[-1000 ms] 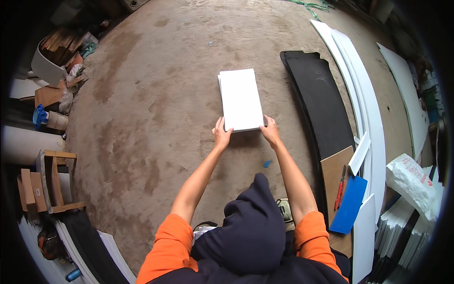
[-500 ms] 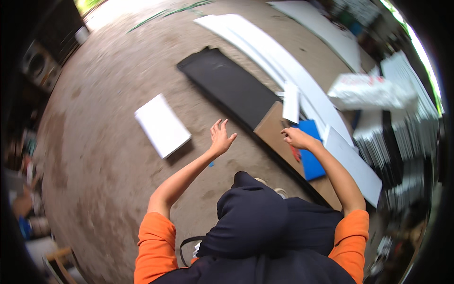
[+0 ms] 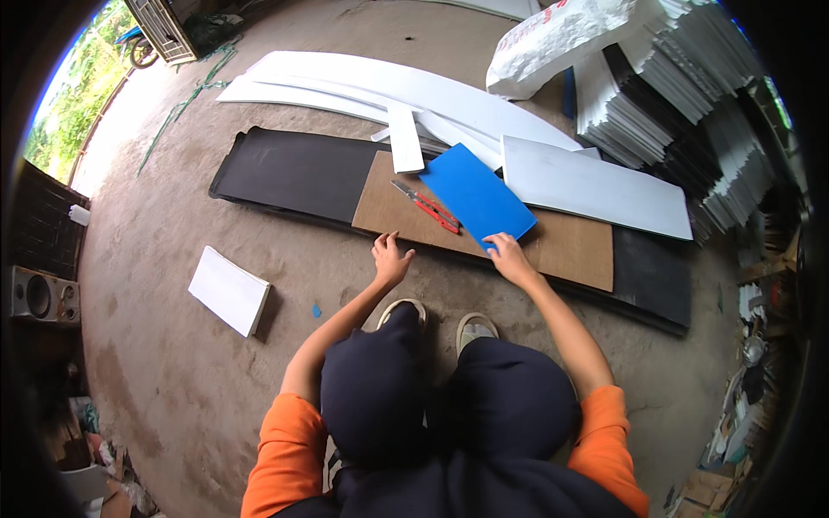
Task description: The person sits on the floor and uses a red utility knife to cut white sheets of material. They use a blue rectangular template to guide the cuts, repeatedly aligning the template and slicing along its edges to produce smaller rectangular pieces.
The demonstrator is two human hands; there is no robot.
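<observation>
R hand [image 3: 509, 258] is at near corner of blue sheet [image 3: 479, 194], can't tell if fingers pinch; L hand [image 3: 392, 262], fingers spread, nr brown board [image 3: 570, 253] edge.

And here we are in a workshop: stained concrete floor [image 3: 155, 363], thick stacks of sheets [image 3: 626, 116] at its upper-right edge, red-handled cutters [image 3: 436, 211] on a brown board [image 3: 566, 250], scraps [image 3: 712, 483] heaped lower right.
</observation>
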